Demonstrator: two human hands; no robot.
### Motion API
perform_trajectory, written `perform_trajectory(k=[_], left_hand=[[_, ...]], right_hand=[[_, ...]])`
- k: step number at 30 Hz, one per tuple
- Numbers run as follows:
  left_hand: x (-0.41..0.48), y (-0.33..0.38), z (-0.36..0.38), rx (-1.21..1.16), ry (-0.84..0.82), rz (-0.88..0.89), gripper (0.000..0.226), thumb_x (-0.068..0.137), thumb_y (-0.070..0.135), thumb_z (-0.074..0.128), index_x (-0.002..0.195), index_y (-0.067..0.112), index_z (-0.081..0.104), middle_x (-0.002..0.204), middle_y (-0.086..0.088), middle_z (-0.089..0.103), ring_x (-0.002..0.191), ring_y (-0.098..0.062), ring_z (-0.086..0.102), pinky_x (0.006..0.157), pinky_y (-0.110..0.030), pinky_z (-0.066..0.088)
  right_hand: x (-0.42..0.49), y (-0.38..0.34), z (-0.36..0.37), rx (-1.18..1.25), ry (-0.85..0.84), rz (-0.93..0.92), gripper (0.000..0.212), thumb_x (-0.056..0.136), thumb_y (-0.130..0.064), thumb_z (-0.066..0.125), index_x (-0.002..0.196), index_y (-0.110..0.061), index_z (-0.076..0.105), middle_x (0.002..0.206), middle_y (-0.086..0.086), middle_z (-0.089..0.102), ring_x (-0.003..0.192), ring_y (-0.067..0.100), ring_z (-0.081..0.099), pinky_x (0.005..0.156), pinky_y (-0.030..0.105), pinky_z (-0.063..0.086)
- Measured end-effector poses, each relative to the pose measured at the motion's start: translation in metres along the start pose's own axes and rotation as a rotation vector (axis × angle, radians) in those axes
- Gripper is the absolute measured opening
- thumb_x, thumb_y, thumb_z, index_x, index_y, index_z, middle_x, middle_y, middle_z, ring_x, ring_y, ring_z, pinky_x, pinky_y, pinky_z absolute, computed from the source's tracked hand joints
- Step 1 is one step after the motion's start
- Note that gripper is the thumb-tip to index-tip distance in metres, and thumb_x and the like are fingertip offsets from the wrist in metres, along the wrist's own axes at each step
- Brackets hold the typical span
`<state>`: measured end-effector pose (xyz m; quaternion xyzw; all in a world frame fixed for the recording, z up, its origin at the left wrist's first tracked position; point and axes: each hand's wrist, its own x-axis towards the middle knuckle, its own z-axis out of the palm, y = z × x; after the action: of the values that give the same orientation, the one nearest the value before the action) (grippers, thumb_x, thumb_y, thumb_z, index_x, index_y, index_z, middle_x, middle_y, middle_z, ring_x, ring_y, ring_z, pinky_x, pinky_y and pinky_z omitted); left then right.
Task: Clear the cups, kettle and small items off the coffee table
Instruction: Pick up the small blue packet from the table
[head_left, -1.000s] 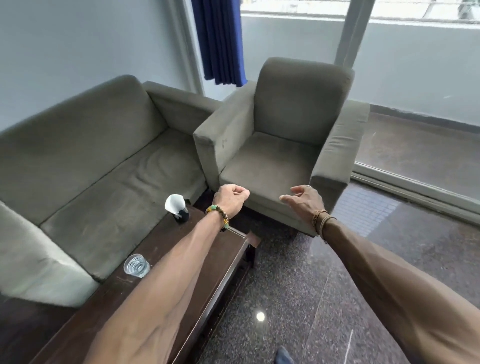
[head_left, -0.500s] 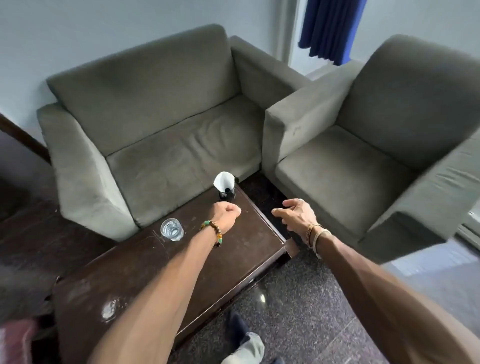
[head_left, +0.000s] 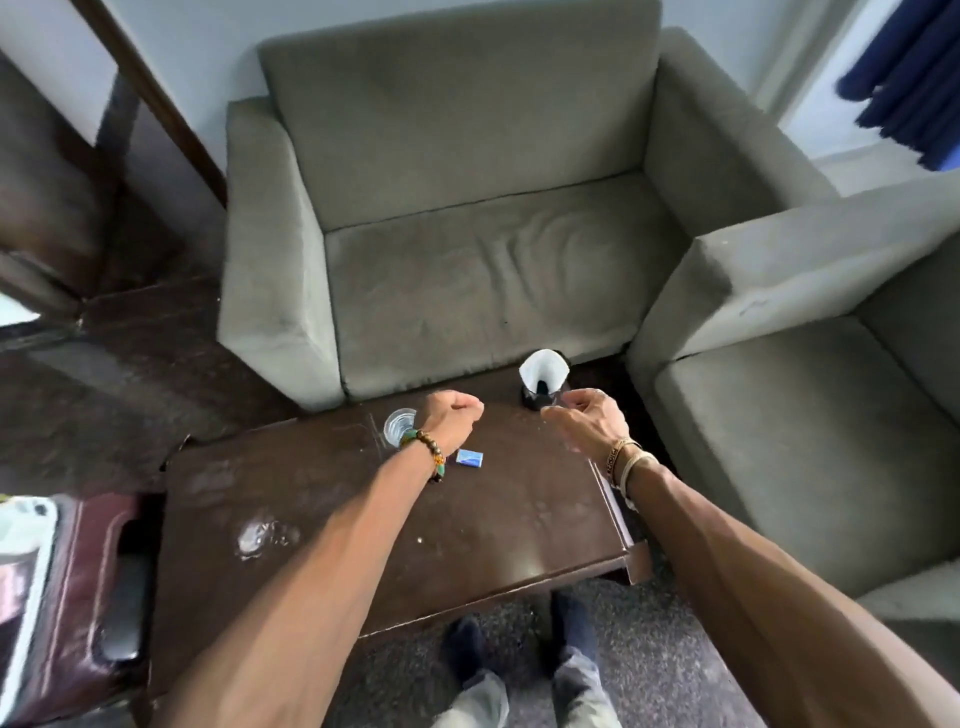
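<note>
My left hand (head_left: 451, 415), fingers (head_left: 469, 407) curled in an empty fist, hangs over the surface (head_left: 322, 499) with the glass (head_left: 398, 427) just left of its wrist; my right hand (head_left: 589, 422), fingers loosely bent and empty, is nearest the black cup (head_left: 540, 389) beyond it

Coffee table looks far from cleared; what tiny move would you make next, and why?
Probably ease the right hand forward onto the black holder with the white paper, which stands just beyond its fingers. Both hands hold nothing; the left hand is a fist by the glass, and the small blue box lies near its wrist.
</note>
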<state>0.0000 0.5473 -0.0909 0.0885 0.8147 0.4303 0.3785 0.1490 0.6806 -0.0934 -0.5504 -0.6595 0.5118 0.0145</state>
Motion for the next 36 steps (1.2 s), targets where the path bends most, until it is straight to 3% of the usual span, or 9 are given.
perform_trajectory(k=[8,11,14,17,19,22,25,32,36], left_hand=[[0.048,-0.088,-0.003,-0.18,0.116,-0.262,0.021,0.09,0.006,0.062,0.108,-0.003,0.065,0.09,-0.012,0.061,0.075,-0.02,0.054,0.06,-0.023,0.04],[0.057,-0.119,0.01,-0.241,0.139,-0.343,0.015,0.09,0.007,0.061,0.103,0.003,0.065,0.09,-0.011,0.061,0.074,-0.02,0.054,0.058,-0.022,0.04],[0.068,-0.147,0.021,-0.297,0.147,-0.41,0.02,0.091,0.004,0.06,0.109,-0.003,0.063,0.091,-0.013,0.06,0.061,-0.016,0.05,0.054,-0.022,0.038],[0.089,-0.173,0.036,-0.334,0.146,-0.477,0.028,0.092,0.006,0.059,0.118,-0.004,0.059,0.1,-0.015,0.061,0.064,-0.015,0.051,0.066,-0.028,0.044],[0.102,-0.187,0.046,-0.41,0.185,-0.505,0.033,0.089,0.008,0.064,0.119,-0.004,0.059,0.102,-0.02,0.066,0.068,-0.022,0.056,0.076,-0.033,0.047],[0.125,-0.21,0.063,-0.475,0.207,-0.553,0.032,0.087,0.013,0.066,0.117,0.002,0.06,0.117,-0.023,0.066,0.102,-0.036,0.066,0.099,-0.045,0.05],[0.146,-0.228,0.079,-0.466,0.171,-0.588,0.038,0.089,0.016,0.063,0.125,0.005,0.055,0.126,-0.023,0.061,0.117,-0.037,0.059,0.103,-0.047,0.047],[0.182,-0.254,0.101,-0.632,0.269,-0.626,0.052,0.084,0.003,0.065,0.133,0.003,0.046,0.113,-0.021,0.065,0.086,-0.024,0.057,0.099,-0.047,0.05],[0.192,-0.25,0.108,-0.669,0.288,-0.606,0.038,0.086,-0.002,0.06,0.123,0.005,0.055,0.082,-0.004,0.06,0.062,-0.018,0.056,0.075,-0.036,0.055]], right_hand=[[0.064,0.019,0.084,-0.234,-0.285,-0.023,0.051,0.074,-0.039,0.081,0.119,-0.017,0.068,0.11,0.004,0.072,0.099,0.028,0.07,0.091,0.037,0.056],[0.081,0.029,0.105,-0.331,-0.364,-0.02,0.03,0.079,-0.032,0.077,0.107,-0.02,0.07,0.098,0.002,0.069,0.092,0.025,0.068,0.083,0.031,0.053],[0.096,0.036,0.121,-0.397,-0.393,-0.023,0.003,0.083,-0.02,0.072,0.085,-0.02,0.073,0.086,0.011,0.07,0.082,0.028,0.067,0.085,0.041,0.058],[0.118,0.043,0.139,-0.471,-0.404,-0.025,0.02,0.083,-0.014,0.068,0.066,-0.025,0.066,0.091,0.019,0.074,0.087,0.038,0.071,0.084,0.047,0.059],[0.135,0.05,0.151,-0.486,-0.408,-0.024,0.012,0.083,-0.011,0.063,0.077,-0.016,0.073,0.084,0.017,0.071,0.079,0.035,0.069,0.084,0.046,0.06],[0.162,0.067,0.173,-0.518,-0.428,-0.025,0.019,0.081,-0.01,0.059,0.092,-0.01,0.074,0.078,0.007,0.065,0.073,0.024,0.059,0.084,0.041,0.06],[0.178,0.086,0.192,-0.525,-0.46,-0.023,0.023,0.08,-0.009,0.053,0.094,-0.006,0.072,0.085,0.01,0.065,0.078,0.026,0.059,0.078,0.036,0.054],[0.208,0.111,0.227,-0.485,-0.4,0.037,0.044,0.088,-0.01,0.05,0.127,-0.023,0.064,0.127,0.007,0.062,0.117,0.025,0.058,0.088,0.022,0.041],[0.216,0.112,0.238,-0.506,-0.41,0.008,0.046,0.086,-0.008,0.046,0.122,-0.024,0.068,0.127,0.008,0.063,0.108,0.027,0.06,0.08,0.023,0.044]])
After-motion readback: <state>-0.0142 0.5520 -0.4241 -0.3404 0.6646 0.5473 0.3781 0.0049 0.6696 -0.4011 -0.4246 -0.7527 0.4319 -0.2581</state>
